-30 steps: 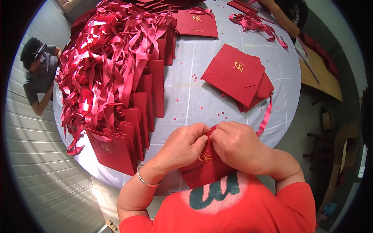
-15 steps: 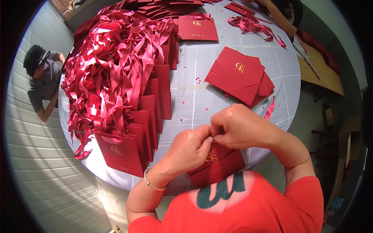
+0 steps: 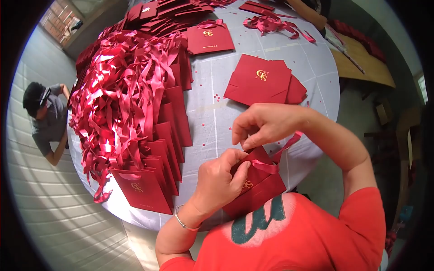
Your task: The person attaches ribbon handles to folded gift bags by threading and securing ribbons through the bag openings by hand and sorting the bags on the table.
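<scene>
Round, pale-clothed counter [image 3: 321, 90]: one red rectangular paper bag [image 3: 262, 192] lay slantwise, torso-side; left hand [image 3: 220, 180], nearer, pinched its top edge; right hand [image 3: 271, 123] curled just beyond (hold, cannot tell).

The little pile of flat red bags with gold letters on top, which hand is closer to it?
The right hand. It is just on the near side of the pile. The left hand is farther off, closer to the body, pinching another bag.
</scene>
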Demonstrator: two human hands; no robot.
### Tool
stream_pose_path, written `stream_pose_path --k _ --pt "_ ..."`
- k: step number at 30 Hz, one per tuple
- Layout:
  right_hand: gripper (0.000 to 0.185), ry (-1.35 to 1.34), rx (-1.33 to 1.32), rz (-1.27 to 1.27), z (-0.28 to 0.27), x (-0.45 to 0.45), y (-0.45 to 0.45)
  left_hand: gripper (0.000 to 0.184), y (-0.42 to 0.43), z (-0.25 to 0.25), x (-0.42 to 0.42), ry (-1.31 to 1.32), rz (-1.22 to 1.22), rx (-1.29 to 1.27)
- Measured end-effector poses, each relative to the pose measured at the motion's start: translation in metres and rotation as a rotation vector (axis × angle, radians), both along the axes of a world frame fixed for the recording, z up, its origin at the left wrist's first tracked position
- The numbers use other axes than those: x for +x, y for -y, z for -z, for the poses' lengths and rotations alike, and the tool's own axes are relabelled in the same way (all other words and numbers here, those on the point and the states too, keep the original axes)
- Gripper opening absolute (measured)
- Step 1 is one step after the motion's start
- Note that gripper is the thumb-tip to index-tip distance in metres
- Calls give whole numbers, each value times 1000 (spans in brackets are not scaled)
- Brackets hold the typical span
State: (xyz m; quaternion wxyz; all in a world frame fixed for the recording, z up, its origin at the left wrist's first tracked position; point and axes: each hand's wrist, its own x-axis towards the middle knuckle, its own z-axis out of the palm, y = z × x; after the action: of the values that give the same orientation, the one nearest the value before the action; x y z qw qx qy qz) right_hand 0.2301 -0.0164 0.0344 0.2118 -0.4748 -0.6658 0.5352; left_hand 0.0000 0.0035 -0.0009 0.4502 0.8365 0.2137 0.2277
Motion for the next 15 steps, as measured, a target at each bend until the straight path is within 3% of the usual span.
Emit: stream_pose_path --k 3,8,11,13,15 --pt "24 31 -93 -157 -9 -5 -14 16 7 -1 1 64 -32 122" --pt "26 -23 -120 -177 -22 -9 -13 20 12 -4 2 117 -79 223" --pt "29 197 -105 -172 -37 -11 -12 20 14 -5 3 86 -95 267" --pt "34 390 -264 -306 -51 -16 -16 21 14 -7 5 90 -58 321" --pt "38 295 -238 -485 -37 -15 -26 21 14 -8 4 112 -28 317"
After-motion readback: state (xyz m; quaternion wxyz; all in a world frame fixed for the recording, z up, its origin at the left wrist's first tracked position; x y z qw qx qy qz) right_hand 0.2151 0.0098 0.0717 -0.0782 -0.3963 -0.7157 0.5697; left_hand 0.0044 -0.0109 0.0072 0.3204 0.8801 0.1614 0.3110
